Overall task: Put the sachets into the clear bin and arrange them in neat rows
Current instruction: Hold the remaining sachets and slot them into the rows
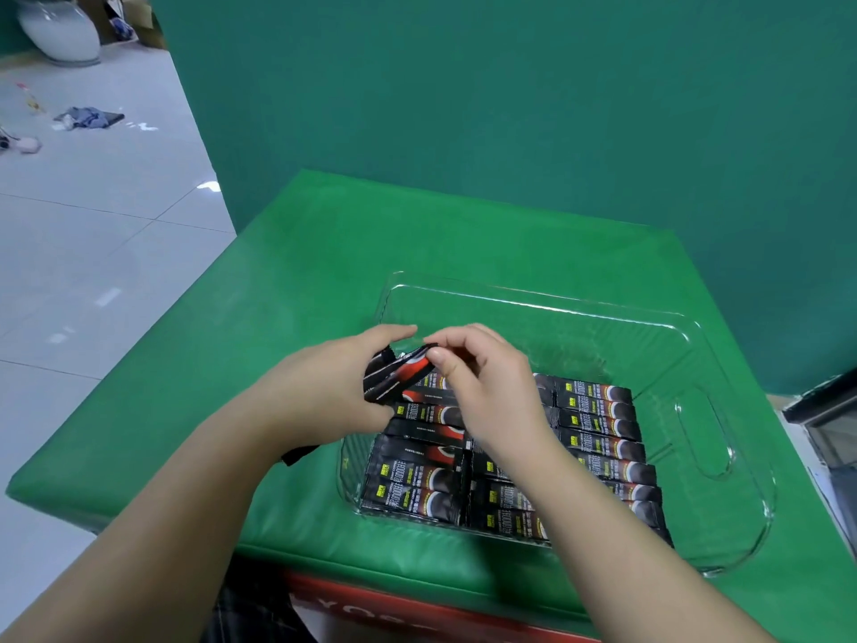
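A clear plastic bin (705,424) sits on the green-covered table (287,280). Inside it lie several black sachets (598,438) in side-by-side rows, filling the near part of the bin floor. My left hand (324,392) grips a small bunch of black and red sachets (394,373) above the bin's left edge. My right hand (487,378) pinches the top end of that bunch with thumb and forefinger. A dark sachet end (297,454) sticks out beneath my left wrist.
The far half of the bin floor (556,336) holds no sachets. A green backdrop (510,95) rises behind the table. White tiled floor (92,225) with scattered litter lies to the left. A red box (394,610) shows under the table's front edge.
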{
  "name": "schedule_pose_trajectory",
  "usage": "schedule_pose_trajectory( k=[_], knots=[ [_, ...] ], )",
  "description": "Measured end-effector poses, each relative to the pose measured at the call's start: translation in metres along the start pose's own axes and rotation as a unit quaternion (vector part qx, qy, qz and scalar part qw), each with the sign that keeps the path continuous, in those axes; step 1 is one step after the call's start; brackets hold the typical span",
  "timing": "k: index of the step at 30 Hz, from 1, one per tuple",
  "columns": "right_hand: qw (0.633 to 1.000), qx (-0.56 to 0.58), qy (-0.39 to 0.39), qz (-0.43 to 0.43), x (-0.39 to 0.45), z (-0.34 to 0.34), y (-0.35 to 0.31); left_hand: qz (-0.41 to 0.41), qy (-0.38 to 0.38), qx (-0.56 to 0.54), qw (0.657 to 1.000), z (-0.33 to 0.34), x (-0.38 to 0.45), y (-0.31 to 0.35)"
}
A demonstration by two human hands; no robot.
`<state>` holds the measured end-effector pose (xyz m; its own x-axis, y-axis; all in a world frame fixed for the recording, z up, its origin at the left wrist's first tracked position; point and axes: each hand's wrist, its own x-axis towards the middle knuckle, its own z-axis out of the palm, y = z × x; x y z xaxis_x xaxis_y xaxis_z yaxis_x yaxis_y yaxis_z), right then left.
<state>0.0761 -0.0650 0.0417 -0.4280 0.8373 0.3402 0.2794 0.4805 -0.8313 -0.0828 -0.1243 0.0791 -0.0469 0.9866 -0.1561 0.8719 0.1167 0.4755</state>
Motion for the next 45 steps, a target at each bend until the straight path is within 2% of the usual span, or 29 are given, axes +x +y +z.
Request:
schedule_pose_trajectory(
  k=[3, 9, 13, 17, 22, 27, 34, 39, 41, 45],
  knots=[
    [1.000, 0.006, 0.004, 0.016, 0.001, -0.004, 0.000, -0.004, -0.004, 0.008, 1.000, 0.000, 0.001, 0.000],
    [0.984, 0.097, -0.083, 0.127, -0.001, -0.003, -0.011, -0.005, 0.001, 0.054, 0.999, 0.001, 0.001, 0.002],
    [0.980, 0.067, -0.091, 0.162, 0.000, 0.002, -0.012, -0.002, 0.011, 0.083, 0.996, 0.001, 0.000, 0.006],
    [0.962, 0.169, -0.101, 0.187, 0.001, 0.002, -0.008, 0.001, 0.026, 0.089, 0.996, 0.002, -0.001, 0.006],
    [0.958, 0.209, -0.083, 0.178, 0.003, 0.000, -0.007, 0.001, 0.026, 0.084, 0.996, 0.003, 0.000, 0.006],
    [0.980, 0.116, -0.081, 0.143, 0.005, -0.003, -0.003, -0.005, 0.024, 0.078, 0.997, 0.003, 0.000, 0.006],
    [0.990, 0.113, -0.016, 0.080, -0.010, -0.005, 0.004, -0.013, 0.016, 0.074, 0.997, 0.002, 0.002, 0.005],
    [0.995, 0.091, -0.002, 0.051, -0.019, -0.005, 0.007, -0.018, 0.009, 0.073, 0.997, 0.002, 0.001, 0.007],
    [0.991, 0.103, -0.028, 0.082, -0.017, -0.006, 0.006, -0.016, 0.009, 0.080, 0.997, 0.002, 0.002, 0.008],
    [0.974, 0.123, -0.144, 0.126, -0.007, -0.011, 0.002, -0.017, 0.006, 0.084, 0.996, 0.001, 0.001, 0.009]
  ],
)
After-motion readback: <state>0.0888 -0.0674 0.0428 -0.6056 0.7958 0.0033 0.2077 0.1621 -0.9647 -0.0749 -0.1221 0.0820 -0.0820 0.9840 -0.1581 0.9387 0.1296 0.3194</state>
